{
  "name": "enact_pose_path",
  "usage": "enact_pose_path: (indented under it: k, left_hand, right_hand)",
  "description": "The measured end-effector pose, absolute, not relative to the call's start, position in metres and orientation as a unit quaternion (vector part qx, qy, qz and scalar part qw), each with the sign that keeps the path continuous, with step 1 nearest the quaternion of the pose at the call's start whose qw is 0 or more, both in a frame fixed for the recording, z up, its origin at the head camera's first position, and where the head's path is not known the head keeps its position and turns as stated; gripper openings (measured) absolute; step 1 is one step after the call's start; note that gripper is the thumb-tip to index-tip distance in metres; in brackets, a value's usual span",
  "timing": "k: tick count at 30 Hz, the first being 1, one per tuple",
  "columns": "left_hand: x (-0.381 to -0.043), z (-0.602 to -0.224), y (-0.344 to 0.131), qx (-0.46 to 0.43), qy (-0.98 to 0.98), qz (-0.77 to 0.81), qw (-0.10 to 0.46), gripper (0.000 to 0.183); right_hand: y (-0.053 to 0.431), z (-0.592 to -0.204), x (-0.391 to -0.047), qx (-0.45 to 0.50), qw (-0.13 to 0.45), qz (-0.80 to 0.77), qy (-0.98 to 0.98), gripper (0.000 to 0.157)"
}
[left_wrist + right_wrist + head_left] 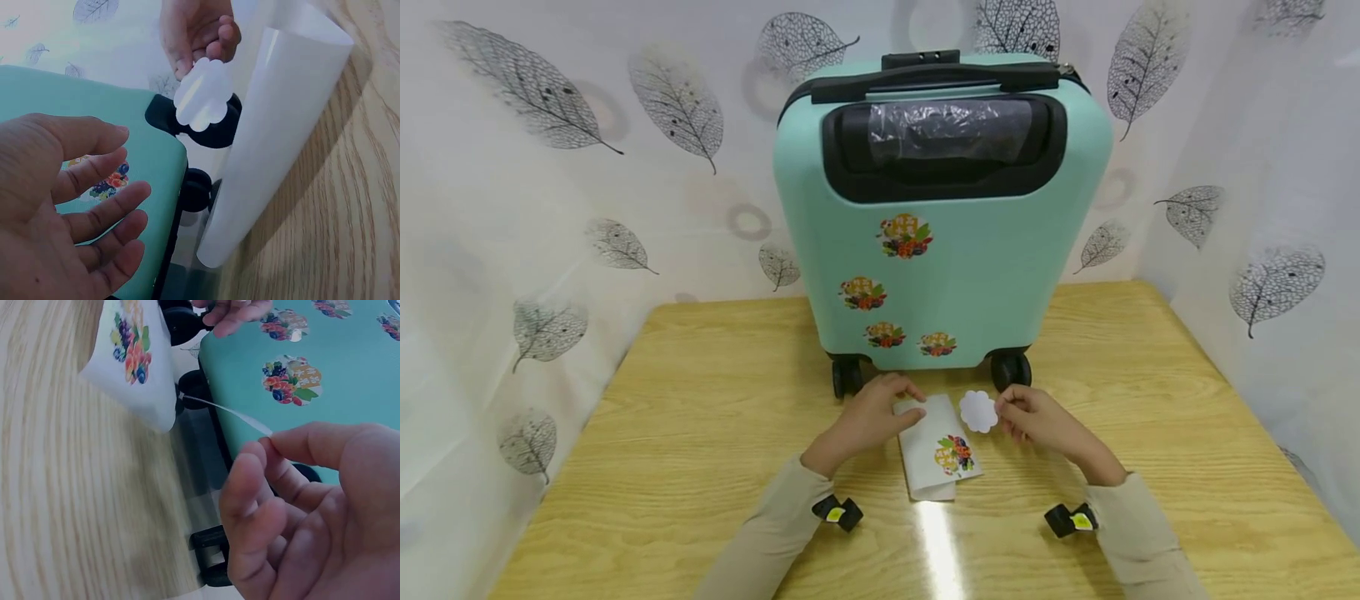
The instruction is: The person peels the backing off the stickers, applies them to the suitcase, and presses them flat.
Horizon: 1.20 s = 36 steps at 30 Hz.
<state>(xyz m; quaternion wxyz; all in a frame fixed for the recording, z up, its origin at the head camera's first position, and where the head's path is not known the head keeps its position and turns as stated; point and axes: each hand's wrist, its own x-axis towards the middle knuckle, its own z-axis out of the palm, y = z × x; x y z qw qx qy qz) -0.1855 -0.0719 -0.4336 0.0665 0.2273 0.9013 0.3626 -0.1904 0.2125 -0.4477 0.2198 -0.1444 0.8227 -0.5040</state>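
Note:
My right hand (1033,417) pinches the edge of a white, scallop-edged sticker (979,412) between thumb and forefinger. Its blank side faces up in the head view, and the right wrist view has the sticker (240,415) almost edge-on. My left hand (868,417) is over the upper left of a folded white sticker sheet (921,433), fingers loosely bent and nothing in them, as the left wrist view confirms. One fruit-patterned sticker (955,454) shows on the sheet. Behind both hands stands a mint-green suitcase (977,267) with several similar fruit stickers (905,237) on its shell.
The suitcase rests on black wheels (1011,369) on a wood-grain table (700,433). Clear plastic film (951,129) covers part of its black handle recess. White sheeting with a leaf print (677,100) hangs behind and at both sides.

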Motion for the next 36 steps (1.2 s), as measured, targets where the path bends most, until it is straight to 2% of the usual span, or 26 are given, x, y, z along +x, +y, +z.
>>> enact_pose_path:
  k: [8,20,28,36]
  left_hand:
    - [-0.186,-0.431,-0.064,0.245,0.871,0.418,0.087,0.02]
    - [-0.185,-0.428,-0.042,0.252,0.879,0.404,0.026,0.009]
    - [-0.181,-0.43,-0.032,0.251,0.882,0.397,0.035,0.008]
    - [-0.186,-0.436,-0.034,0.283,0.901,0.326,-0.05,0.011]
  right_hand:
    - [0.212,-0.435,-0.186,-0.105,0.211,-0.531,0.814,0.024]
    - [0.2,-0.431,-0.185,-0.064,0.17,-0.567,0.803,0.027]
    - [0.186,-0.432,-0.184,-0.038,0.171,-0.597,0.783,0.025]
    - [0.171,-0.433,-0.183,-0.035,0.167,-0.613,0.771,0.023]
